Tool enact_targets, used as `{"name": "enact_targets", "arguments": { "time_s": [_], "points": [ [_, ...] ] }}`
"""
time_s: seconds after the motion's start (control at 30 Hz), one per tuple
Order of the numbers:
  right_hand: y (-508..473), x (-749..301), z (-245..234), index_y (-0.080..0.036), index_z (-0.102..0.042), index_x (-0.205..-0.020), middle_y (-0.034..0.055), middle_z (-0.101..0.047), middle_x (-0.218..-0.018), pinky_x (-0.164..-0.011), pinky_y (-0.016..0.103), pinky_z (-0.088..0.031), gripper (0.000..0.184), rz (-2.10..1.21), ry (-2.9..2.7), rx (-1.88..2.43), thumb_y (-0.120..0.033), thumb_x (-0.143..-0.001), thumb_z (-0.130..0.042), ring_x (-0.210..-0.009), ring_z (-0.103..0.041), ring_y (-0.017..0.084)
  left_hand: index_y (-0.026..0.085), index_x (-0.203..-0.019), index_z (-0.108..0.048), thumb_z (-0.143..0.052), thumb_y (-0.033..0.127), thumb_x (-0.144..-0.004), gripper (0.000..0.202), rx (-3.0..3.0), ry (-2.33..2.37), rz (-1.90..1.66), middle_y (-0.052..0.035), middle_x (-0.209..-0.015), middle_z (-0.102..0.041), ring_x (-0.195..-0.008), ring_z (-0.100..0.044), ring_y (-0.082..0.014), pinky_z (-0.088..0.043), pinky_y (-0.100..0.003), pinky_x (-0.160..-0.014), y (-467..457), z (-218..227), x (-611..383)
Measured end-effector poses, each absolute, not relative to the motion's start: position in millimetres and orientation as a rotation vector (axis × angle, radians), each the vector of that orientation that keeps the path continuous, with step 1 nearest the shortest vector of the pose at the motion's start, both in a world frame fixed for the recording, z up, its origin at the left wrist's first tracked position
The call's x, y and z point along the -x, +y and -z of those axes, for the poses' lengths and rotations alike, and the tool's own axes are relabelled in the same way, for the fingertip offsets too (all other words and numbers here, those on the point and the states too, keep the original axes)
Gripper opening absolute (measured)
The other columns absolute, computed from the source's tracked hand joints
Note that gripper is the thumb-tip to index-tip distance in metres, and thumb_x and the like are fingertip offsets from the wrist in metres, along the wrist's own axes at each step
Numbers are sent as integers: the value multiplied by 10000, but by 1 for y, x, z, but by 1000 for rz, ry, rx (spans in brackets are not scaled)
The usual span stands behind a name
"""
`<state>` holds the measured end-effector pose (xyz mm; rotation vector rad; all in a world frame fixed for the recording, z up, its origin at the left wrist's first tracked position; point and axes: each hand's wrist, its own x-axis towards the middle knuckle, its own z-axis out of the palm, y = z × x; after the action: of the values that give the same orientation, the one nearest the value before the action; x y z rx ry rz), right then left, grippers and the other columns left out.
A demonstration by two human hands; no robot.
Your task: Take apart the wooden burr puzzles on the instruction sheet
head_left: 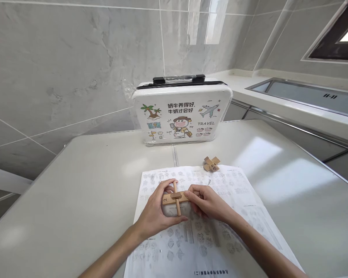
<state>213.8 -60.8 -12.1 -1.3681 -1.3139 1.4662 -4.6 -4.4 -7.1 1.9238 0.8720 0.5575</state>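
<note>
Between my two hands is a small wooden puzzle [168,199] of interlocking pieces: a flat bar marked "2", a thin rod crossing it, and a short block where they meet. My left hand [154,213] curves round its left side, with the fingers at the rod's far end and the thumb near its lower end. At the bar's right end, my right hand [206,201] pinches it between thumb and fingers. Beneath both hands lies a printed instruction sheet [188,247] with puzzle diagrams. Beyond the right hand, a second wooden piece group [211,164], cross-shaped and numbered, rests at the sheet's far edge.
A white cartoon-printed case [179,112] in clear plastic wrap stands at the back of the white table [75,200], near a grey tiled wall [75,61]. To the right is a counter with a sink [310,96]. The table's right edge slopes off below it.
</note>
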Motion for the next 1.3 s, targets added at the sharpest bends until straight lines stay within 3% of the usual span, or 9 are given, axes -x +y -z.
{"name": "enact_targets", "arguments": {
  "time_s": [0.33,0.63,0.8,0.97,1.13,1.3],
  "points": [
    [-61,-212,17,-223,-507,-728,-40,-574,-556,-368,219,-363,504,-1459,-1263,1325,-655,-979,-573,-382,-466,103,358,-1441,-441,-964,435,-668,936,-1992,878,-566,-36,-1276,-574,-1074,-633,-239,-572,-414,-939,-4,8,4],
    [-61,-216,16,-222,-499,-771,-52,-553,-558,-409,217,-348,471,-1460,-1350,1256,-624,-1012,-541,-412,-461,96,356,-1465,-419,-942,410,-714,917,-2078,810,-645,-73,-1417,-550,-1170,-635,-268,-581,-455,-993,-6,8,6],
    [-62,-219,8,-207,-527,-787,-52,-538,-570,-472,229,-336,441,-1346,-1480,1195,-569,-1039,-535,-465,-451,91,372,-1527,-359,-908,355,-769,936,-2210,725,-754,-77,-1471,-560,-1350,-564,-305,-517,-499,-1125,-5,5,9],
    [-64,-217,7,-202,-547,-802,-40,-558,-600,-504,241,-344,411,-1322,-1478,1183,-540,-1034,-566,-513,-480,106,375,-1543,-348,-885,332,-798,919,-2227,657,-791,-85,-1514,-535,-1409,-532,-306,-554,-470,-1095,-4,8,11],
    [-64,-215,9,-195,-604,-901,-30,-600,-629,-493,236,-371,361,-1367,-1427,1155,-522,-1045,-556,-509,-522,112,375,-1534,-362,-912,350,-766,944,-2257,682,-769,-88,-1490,-554,-1396,-539,-314,-525,-499,-1124,-3,11,11],
    [-64,-213,14,-201,-628,-1018,-33,-623,-650,-466,228,-413,345,-1411,-1381,1141,-538,-1040,-557,-489,-564,117,346,-1516,-383,-927,474,-727,967,-2265,739,-703,-108,-1461,-563,-1361,-558,-335,-526,-524,-1112,-1,13,12]
  ]
}}
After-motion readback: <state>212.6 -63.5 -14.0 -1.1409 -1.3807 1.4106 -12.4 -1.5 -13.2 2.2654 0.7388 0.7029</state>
